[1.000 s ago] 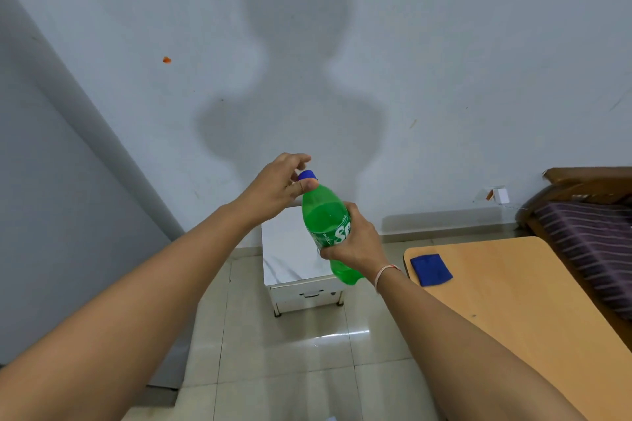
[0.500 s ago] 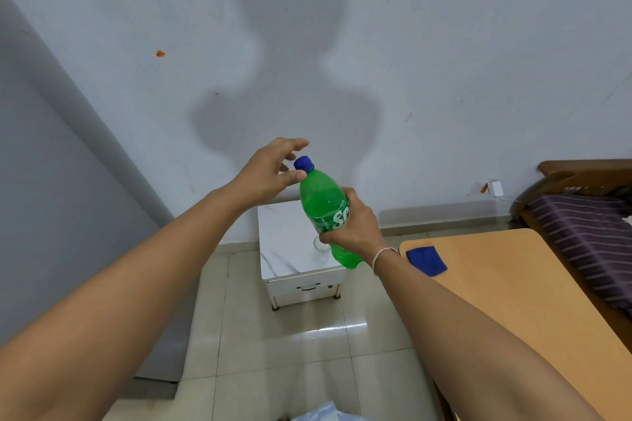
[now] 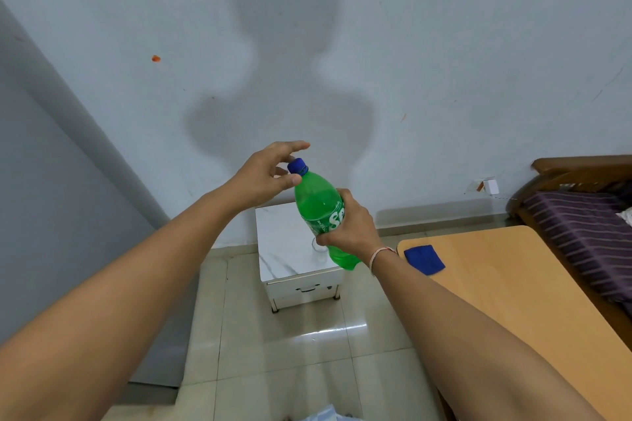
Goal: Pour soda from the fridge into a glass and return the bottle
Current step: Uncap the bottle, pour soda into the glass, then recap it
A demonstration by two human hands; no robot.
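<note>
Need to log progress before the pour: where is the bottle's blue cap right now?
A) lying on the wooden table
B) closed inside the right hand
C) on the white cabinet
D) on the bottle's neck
D: the blue cap sits on the green bottle, with the left hand at it.

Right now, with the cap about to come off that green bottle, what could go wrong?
1. The green bottle is tilted and held in mid-air by the right hand alone; the soda may fizz over the floor when the blue cap loosens.
2. The left hand has only fingertips at the cap, so it may slip or drop.
3. The glass on the white cabinet sits mostly hidden behind the bottle; lowering blind could knock it.
</note>
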